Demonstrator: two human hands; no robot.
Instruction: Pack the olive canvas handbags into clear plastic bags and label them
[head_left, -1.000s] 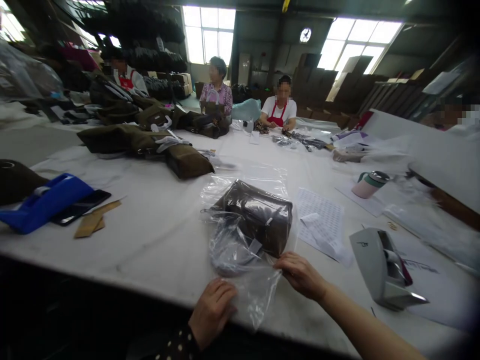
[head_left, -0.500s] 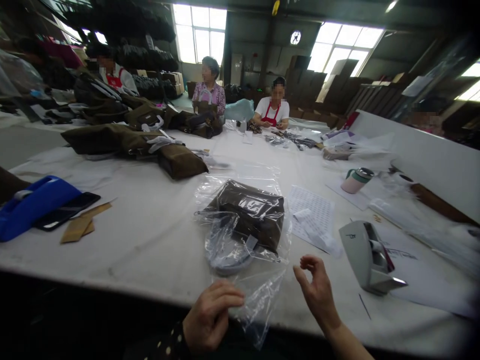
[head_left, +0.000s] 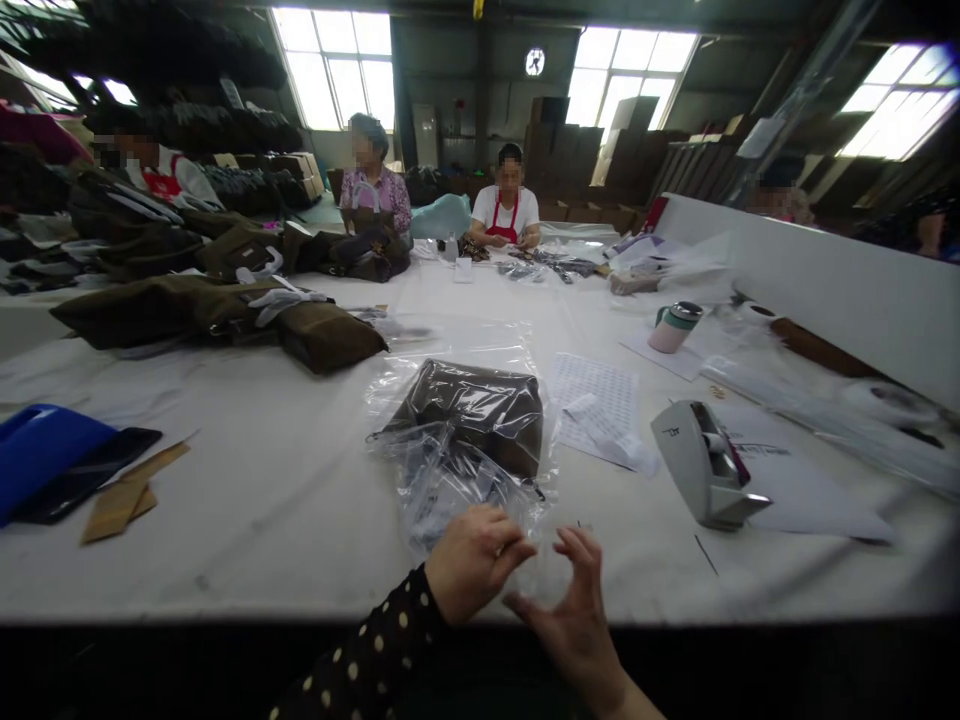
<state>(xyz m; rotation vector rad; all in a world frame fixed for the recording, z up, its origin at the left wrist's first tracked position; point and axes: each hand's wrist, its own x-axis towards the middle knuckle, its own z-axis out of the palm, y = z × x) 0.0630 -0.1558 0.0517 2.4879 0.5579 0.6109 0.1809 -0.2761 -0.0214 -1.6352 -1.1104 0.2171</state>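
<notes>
A dark olive-brown handbag (head_left: 472, 400) lies on the white table inside a clear plastic bag (head_left: 382, 375). Its lower part sits under bunched, folded-over plastic. My left hand (head_left: 476, 562), in a dark polka-dot sleeve, rests at the near end of the plastic bag with its fingers curled round the loose film. To its right, my right hand (head_left: 574, 610) is held low over the table edge. Thumb and fingers form a wide C, and nothing shows between them.
On the right stand a grey tape dispenser (head_left: 701, 465) and a pink-and-green mug (head_left: 673, 328); printed label sheets (head_left: 600, 400) lie nearer. Leftward are a blue holder (head_left: 52, 450), a dark phone (head_left: 97, 475), cardboard pieces (head_left: 131, 495) and olive bags (head_left: 187, 305). Several people sit beyond.
My left hand has moved up and right, folding the plastic bag's loose end back toward the handbag. The right hand has come down and closer to the left. The view has turned right.
</notes>
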